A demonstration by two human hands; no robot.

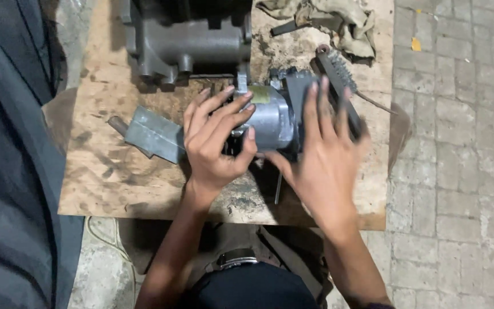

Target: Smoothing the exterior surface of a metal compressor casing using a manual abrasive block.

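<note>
Grey metal motor housing lies on its side near the middle of a worn, oil-stained plywood board set over a paved floor. The person's left hand is curled around the near left end of the housing, fingers spread over its top and thumb tucked against its face, so the hand is closed on the part. The right hand is blurred; its fingers are stretched out straight and lie flat over the right end of the housing and a dark block fixed there, pressing rather than wrapping around it. Just to the left of the left hand lies a folded grey metal bracket with a short rod sticking out of it. Behind the housing, at the far edge of the board, stands a larger dark cast-metal body. A wire brush lies slanted beside the right fingers, and a dirty rag is bunched at the far right corner.
</note>
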